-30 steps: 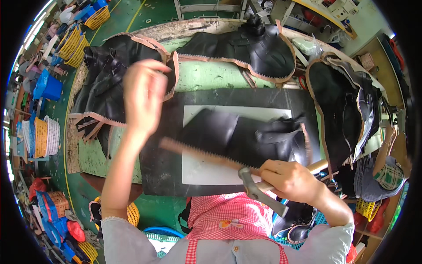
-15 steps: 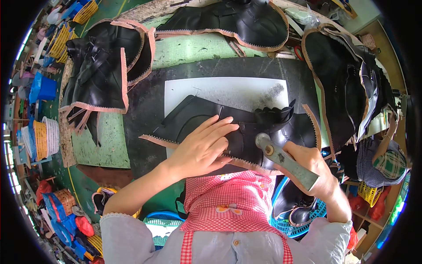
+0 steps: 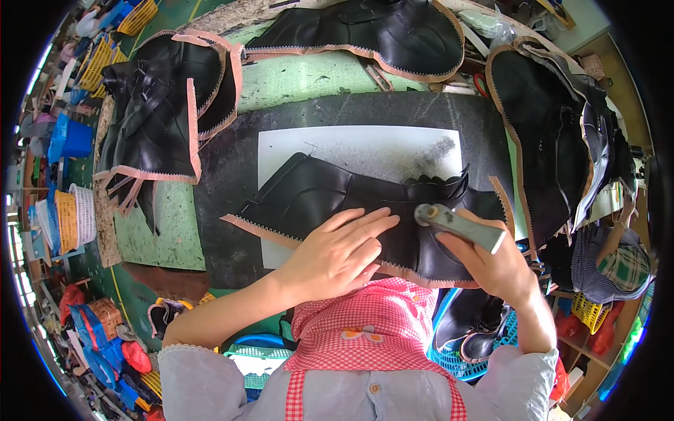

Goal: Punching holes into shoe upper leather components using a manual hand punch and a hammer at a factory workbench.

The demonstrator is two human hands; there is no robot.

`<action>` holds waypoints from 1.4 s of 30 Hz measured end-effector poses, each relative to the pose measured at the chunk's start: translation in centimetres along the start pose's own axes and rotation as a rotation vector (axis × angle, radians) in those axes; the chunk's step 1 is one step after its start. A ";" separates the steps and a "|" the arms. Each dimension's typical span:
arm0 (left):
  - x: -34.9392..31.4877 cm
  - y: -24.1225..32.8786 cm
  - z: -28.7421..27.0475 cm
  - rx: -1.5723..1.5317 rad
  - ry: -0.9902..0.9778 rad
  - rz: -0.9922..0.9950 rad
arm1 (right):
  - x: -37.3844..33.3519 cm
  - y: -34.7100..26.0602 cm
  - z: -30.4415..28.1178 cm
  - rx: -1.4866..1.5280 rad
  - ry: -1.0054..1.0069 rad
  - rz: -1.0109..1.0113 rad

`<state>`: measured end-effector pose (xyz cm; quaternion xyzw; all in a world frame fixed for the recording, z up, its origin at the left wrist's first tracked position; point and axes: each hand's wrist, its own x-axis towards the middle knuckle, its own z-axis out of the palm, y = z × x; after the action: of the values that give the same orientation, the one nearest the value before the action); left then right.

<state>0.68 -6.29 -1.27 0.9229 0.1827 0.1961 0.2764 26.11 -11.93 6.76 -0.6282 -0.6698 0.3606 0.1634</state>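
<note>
A black leather shoe upper (image 3: 309, 182) with a scalloped edge and a zigzag-cut pinkish border lies spread across the middle of the table. My left hand (image 3: 344, 249) rests flat on it, fingers stretched out and slightly apart. In my right hand (image 3: 495, 270) is a hammer (image 3: 467, 229) with a worn metal head, gripped by fingers wrapped around it. The hammer is over the right part of the upper; whether it touches the leather I cannot tell. Under the upper lies a white sheet (image 3: 281, 147), smudged dark at its upper right, on a black mat (image 3: 225, 182).
More black uppers with pinkish borders surround the mat: a pile at left (image 3: 151, 126), one at the far side (image 3: 358, 31), and a stack at right (image 3: 544, 133). Scissors (image 3: 480, 84) lie near that stack. A blue basket (image 3: 456, 361) holding black pieces stands below the table's near edge.
My right hand and the hammer have risen a little, and the handle has swung toward level. My left hand has slid slightly right, and the upper's near edge has shifted slightly toward me.
</note>
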 end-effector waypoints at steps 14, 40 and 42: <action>5.2 0.6 -2.0 -0.283 0.476 -0.196 | -1.2 1.7 0.4 0.126 0.030 0.076; 6.3 -1.1 1.2 -0.846 0.275 -0.659 | -1.4 2.5 -0.5 0.186 0.048 0.045; 6.3 -1.1 1.2 -0.835 0.277 -0.652 | -1.2 2.9 -0.7 0.154 0.146 -0.083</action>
<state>6.35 -3.16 -1.21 0.5959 0.4007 0.2759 0.6389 28.82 -13.08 5.54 -0.6102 -0.6518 0.3574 0.2742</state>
